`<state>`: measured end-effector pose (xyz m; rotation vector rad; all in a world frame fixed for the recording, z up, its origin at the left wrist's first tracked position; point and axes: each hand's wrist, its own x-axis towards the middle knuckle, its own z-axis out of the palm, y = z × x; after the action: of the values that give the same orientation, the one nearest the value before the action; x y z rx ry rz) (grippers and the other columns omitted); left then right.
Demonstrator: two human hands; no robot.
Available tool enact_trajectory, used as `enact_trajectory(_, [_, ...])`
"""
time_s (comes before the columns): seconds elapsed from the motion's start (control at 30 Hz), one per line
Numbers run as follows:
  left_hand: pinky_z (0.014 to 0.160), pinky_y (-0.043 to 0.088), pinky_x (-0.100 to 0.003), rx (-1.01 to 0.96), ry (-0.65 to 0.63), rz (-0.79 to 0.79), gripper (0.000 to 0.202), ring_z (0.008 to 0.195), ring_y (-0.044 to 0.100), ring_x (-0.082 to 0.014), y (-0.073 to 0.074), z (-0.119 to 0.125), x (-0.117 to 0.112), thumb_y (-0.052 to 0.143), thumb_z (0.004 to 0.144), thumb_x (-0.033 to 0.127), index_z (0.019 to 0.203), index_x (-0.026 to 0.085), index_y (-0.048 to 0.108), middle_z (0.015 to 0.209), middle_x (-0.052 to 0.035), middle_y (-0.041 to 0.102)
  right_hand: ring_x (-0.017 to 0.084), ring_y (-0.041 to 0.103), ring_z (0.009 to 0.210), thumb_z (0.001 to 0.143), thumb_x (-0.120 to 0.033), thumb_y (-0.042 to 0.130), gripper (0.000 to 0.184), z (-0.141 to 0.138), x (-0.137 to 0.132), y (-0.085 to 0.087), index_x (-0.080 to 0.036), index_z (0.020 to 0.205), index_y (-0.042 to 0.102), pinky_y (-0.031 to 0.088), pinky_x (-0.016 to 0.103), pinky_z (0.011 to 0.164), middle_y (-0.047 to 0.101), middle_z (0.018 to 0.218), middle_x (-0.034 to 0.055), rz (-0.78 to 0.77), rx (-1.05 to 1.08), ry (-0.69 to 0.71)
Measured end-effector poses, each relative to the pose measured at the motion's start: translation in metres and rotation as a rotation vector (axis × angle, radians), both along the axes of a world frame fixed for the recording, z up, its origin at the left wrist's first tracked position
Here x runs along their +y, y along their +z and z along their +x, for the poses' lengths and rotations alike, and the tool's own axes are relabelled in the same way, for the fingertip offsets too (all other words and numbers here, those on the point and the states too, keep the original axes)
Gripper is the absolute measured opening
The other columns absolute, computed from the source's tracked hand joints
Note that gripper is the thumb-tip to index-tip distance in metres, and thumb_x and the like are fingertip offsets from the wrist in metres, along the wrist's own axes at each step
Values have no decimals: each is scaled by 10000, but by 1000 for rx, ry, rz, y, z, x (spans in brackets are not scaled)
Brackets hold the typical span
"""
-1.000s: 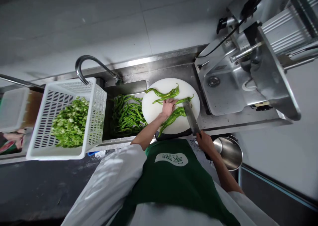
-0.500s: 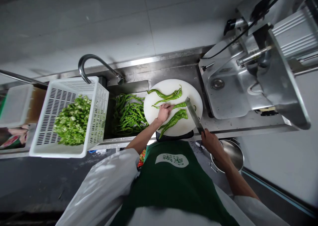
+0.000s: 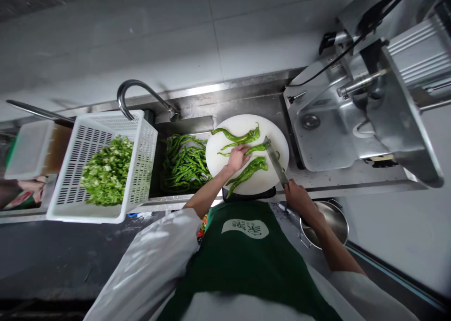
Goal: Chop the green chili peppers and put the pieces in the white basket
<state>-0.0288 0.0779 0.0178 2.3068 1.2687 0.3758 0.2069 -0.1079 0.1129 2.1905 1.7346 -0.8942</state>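
A round white cutting board (image 3: 273,132) lies on the steel counter and carries several long green peppers (image 3: 237,136). My left hand (image 3: 237,158) presses down on the peppers in the board's middle, fingers curled over them. In my right hand (image 3: 299,199), at the counter's front edge, I grip the handle of a cleaver (image 3: 275,160). Its blade stands on edge across the right ends of the peppers.
A sink (image 3: 183,162) left of the board is heaped with whole green peppers, under a curved tap (image 3: 141,94). A white slotted basket (image 3: 105,168) holds chopped greens. A steel slicing machine (image 3: 355,105) stands at the right. A steel pot (image 3: 327,222) sits below the counter.
The cleaver blade has tipped from lying flat to standing on edge and shifted toward the peppers' ends. My left hand has slid a little along the peppers.
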Motion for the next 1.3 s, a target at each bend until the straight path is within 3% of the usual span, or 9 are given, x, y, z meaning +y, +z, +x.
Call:
enact_trajectory(0.2, [1027, 548, -447, -197, -49, -10, 293, 1060, 673, -268, -12, 42, 14, 557, 1039, 284, 1240, 221, 761, 1139, -107, 734, 248, 687, 835, 1092, -228, 375, 235, 6, 1, 20, -168, 1011, 588, 367, 317, 703, 684, 856, 104, 33, 5, 3])
enact_trajectory(0.47, [1032, 543, -430, -167, -47, 7, 257, 1075, 654, -268, -25, 41, 12, 592, 1004, 231, 1182, 219, 778, 1128, -96, 713, 234, 662, 753, 1093, -236, 388, 225, 4, -7, 32, -186, 987, 580, 320, 315, 660, 667, 779, 78, 56, -32, -6])
enact_trajectory(0.6, [1033, 532, -411, -140, -71, 6, 284, 1074, 638, -262, -24, 41, 11, 551, 1029, 242, 1207, 229, 772, 1144, -94, 710, 245, 676, 787, 1094, -239, 380, 230, 2, -3, 25, -182, 1009, 586, 334, 319, 677, 688, 819, 101, 1, -34, 6])
enact_trajectory(0.83, [1067, 490, -416, -83, -96, -27, 317, 1067, 647, -277, -15, 41, 20, 505, 1055, 245, 1211, 173, 771, 1144, -114, 734, 270, 704, 918, 1091, -225, 359, 255, -13, 27, 2, -126, 1128, 592, 407, 328, 759, 714, 931, 149, 10, -16, -16])
enact_trajectory(1.17, [1023, 500, -392, -76, -103, 12, 240, 1082, 624, -249, 0, 37, 5, 574, 1035, 256, 1151, 201, 776, 1137, -88, 731, 269, 700, 960, 1105, -246, 355, 269, -10, 14, -13, -131, 1115, 598, 384, 321, 766, 725, 965, 149, -38, 23, -59])
enact_trajectory(1.23, [1047, 473, -431, -93, -46, 53, 255, 1139, 597, -267, 8, 31, 12, 543, 1053, 282, 1140, 202, 769, 1195, -99, 719, 261, 695, 972, 1105, -266, 378, 264, -6, 14, -14, -145, 1075, 611, 373, 312, 762, 732, 987, 148, -24, 41, -75])
enact_trajectory(1.3, [1067, 442, -474, -79, 92, 89, 265, 1203, 563, -299, 15, 26, 29, 517, 1057, 261, 1176, 198, 746, 1261, -118, 696, 251, 691, 959, 1104, -278, 393, 267, -1, 12, -15, -160, 1031, 621, 362, 306, 753, 735, 997, 142, -5, 38, -98])
